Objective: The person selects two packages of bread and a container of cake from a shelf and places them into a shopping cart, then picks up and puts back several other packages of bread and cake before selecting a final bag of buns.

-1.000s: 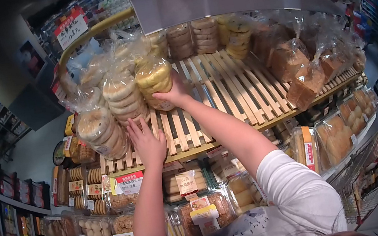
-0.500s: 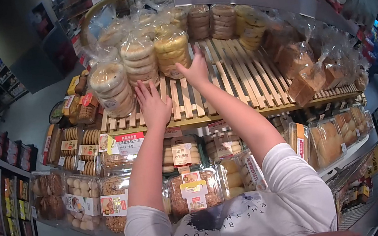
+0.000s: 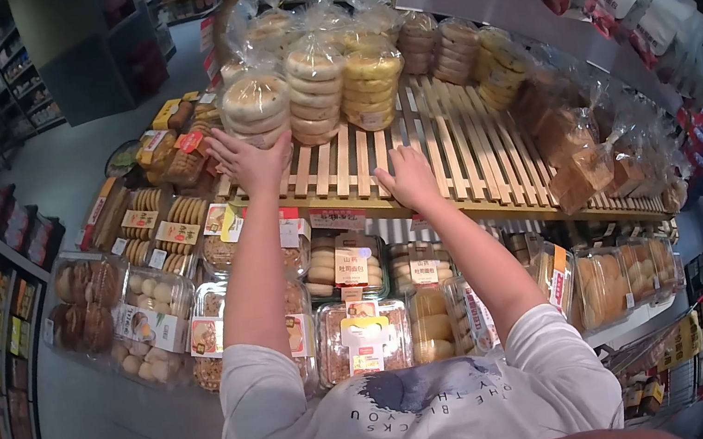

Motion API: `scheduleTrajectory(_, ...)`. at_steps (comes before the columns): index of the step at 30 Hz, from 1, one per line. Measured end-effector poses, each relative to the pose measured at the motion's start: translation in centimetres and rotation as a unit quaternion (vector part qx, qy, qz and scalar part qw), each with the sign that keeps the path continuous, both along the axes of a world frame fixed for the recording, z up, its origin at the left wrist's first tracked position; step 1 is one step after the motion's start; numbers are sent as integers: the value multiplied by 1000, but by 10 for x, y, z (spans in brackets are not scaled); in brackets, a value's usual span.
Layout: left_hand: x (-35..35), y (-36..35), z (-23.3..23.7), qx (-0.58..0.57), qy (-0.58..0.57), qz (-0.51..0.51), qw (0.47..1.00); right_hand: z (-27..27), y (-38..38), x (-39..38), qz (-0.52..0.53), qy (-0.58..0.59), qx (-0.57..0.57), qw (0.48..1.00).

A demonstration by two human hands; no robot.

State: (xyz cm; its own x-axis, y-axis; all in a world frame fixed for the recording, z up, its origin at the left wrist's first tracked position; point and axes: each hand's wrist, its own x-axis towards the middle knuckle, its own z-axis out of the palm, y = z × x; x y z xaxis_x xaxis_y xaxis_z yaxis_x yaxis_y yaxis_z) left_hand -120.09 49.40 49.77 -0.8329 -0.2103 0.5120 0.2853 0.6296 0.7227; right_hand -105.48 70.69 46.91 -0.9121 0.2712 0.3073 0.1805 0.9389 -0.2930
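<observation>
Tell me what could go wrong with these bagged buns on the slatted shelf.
The left hand presses the front bag of buns, which stands near the slatted shelf's edge; it might tip off onto the boxed pastries below. The neighbouring bags stand packed together, so one shove could topple several.

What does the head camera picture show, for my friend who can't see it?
A person's left hand touches a bag of round buns on a wooden slat shelf in a shop, while the right hand rests flat near the shelf's front edge. Clear boxes of pastries fill the rack below.
</observation>
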Motion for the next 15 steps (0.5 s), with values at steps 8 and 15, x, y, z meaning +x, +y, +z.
scheduleTrajectory(8, -19, -10, -4, 124, 13, -114, 986, -8, -1, -2, -21, 52, 35, 998)
scheduleTrajectory(15, -40, -23, -18, 249, 141, -169, 943, 1, -6, 2, -23, 63, 46, 997)
